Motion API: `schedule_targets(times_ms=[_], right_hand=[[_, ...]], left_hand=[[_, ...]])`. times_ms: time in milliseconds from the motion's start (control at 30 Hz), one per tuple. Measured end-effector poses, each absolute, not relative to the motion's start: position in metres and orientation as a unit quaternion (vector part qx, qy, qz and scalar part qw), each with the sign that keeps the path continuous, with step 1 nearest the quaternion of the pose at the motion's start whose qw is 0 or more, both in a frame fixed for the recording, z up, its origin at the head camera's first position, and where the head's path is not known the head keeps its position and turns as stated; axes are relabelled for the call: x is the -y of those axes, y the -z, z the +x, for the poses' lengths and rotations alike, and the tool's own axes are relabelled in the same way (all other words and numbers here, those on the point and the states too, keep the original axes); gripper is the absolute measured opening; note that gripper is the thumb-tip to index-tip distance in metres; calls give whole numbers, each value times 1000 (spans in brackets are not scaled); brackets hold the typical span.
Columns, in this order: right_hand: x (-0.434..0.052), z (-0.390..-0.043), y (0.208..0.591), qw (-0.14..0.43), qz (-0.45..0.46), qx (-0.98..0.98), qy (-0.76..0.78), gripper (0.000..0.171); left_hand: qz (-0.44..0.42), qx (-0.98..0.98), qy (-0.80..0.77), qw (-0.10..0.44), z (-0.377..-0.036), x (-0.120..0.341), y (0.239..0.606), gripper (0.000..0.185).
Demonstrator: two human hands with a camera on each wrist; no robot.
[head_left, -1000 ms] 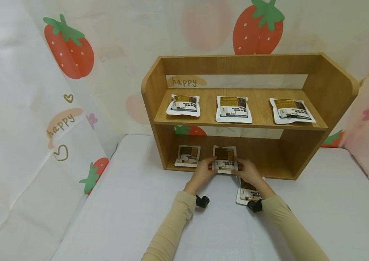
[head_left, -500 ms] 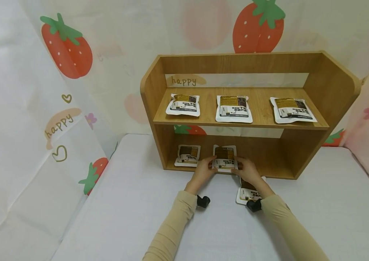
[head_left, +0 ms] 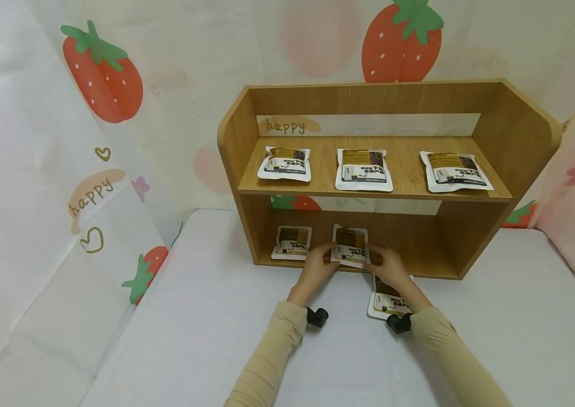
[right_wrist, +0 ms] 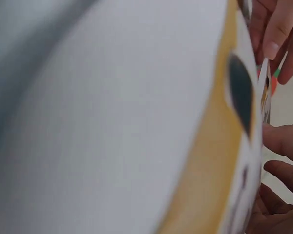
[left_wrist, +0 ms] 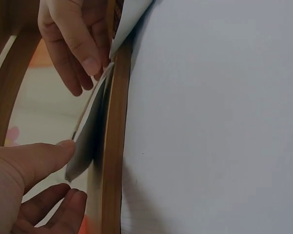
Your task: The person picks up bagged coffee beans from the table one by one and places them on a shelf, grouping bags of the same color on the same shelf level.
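On the lower board of a wooden shelf (head_left: 419, 237), both hands hold a flat white pouch (head_left: 351, 246) with a brown and gold label. My left hand (head_left: 316, 265) pinches its left side, the thumb on the edge in the left wrist view. My right hand (head_left: 386, 265) has thumb and fingers at the opposite side. Seen from the left wrist, the held pouch (left_wrist: 90, 131) stands tilted against the board, one edge raised. A second pouch (head_left: 388, 303) lies on the table beneath my right wrist, partly covered by it; this pouch (right_wrist: 205, 161) fills much of the right wrist view.
One pouch (head_left: 292, 242) lies at the lower board's left end. Above, the upper board carries a left pouch (head_left: 285, 164), a middle pouch (head_left: 364, 170) and a right pouch (head_left: 456, 172). The shelf stands on a white-covered table (head_left: 206, 316) before a strawberry-print backdrop (head_left: 181, 113).
The held pouch has turned slightly and moved a little farther back from the shelf's front edge. Both hands keep their places at its sides; the other pouches stay put.
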State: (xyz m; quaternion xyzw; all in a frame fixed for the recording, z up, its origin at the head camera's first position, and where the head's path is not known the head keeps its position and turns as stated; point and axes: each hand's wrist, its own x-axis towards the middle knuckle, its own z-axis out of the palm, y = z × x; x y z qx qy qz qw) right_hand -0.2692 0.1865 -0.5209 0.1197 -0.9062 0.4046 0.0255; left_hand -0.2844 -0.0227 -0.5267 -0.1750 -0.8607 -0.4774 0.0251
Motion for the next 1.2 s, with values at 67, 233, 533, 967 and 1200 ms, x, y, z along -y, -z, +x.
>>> schedule_targets(times_ms=[67,233,533,967,1200], right_hand=[[-189,-267,519,25,120,906,-405,57],[-197,-261,515,32,111,906,-408,56],[-212,-249,509,69,131,901,-409,54],[-231,-223,513,54,142,897,-415,61],[-240,-210,517,76,159,894,-411,58]], left_hand=[[-180,862,473,34,-283,22,526,48],[-189,866,458,62,-280,23,526,46],[-171,867,464,60,-264,24,526,45],[-166,872,456,65,-240,21,528,46],[-158,877,450,58,-229,19,532,46]])
